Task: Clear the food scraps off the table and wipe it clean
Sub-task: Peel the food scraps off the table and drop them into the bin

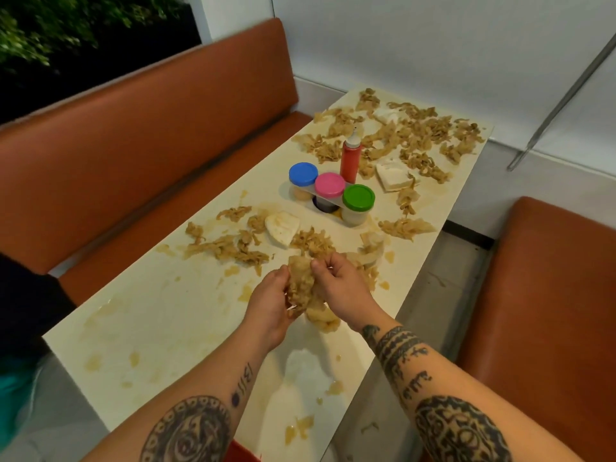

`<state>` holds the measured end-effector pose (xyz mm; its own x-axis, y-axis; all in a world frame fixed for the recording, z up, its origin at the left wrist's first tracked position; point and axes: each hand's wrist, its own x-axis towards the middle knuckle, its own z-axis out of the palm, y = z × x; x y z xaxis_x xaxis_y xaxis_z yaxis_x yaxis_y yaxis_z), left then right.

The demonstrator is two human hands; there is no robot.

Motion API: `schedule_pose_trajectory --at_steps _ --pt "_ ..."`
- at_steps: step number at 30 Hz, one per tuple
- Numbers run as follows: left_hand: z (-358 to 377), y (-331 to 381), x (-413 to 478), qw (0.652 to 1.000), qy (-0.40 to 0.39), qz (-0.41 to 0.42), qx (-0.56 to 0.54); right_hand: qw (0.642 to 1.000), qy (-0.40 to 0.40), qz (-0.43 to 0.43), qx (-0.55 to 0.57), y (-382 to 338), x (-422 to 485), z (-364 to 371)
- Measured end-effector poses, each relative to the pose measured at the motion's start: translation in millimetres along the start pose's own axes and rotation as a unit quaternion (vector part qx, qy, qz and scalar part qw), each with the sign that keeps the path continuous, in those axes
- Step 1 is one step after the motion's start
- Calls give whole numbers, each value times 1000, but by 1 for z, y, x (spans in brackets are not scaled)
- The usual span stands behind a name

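Tan, greasy. Held wad of scraps (301,288) pinched btwn left hand (268,305) & right hand (338,286), above table (150,315) centre. Was mid-gathering. Next probably needed: dump wad, reach loose scraps (420,128) at 12–1 o'clock; wiping last.

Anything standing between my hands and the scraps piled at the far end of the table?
Yes. The jar rack, with blue, pink and green lidded jars, and the red squeeze bottle stand mid-table between the far scraps and the left hand and right hand, which grip a scrap wad.
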<state>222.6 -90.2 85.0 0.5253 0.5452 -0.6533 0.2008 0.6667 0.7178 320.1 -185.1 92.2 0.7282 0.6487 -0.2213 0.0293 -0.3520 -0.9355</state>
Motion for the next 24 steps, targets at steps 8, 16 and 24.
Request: schedule_pose_trajectory --at_steps 8,16,24 --pt "-11 2 15 988 142 17 -63 996 22 66 50 15 -1 2" --pt "-47 3 26 976 195 2 -99 955 85 207 194 40 -4 -18" --pt "-72 -9 37 976 164 -2 -142 899 112 227 357 52 0 -20"
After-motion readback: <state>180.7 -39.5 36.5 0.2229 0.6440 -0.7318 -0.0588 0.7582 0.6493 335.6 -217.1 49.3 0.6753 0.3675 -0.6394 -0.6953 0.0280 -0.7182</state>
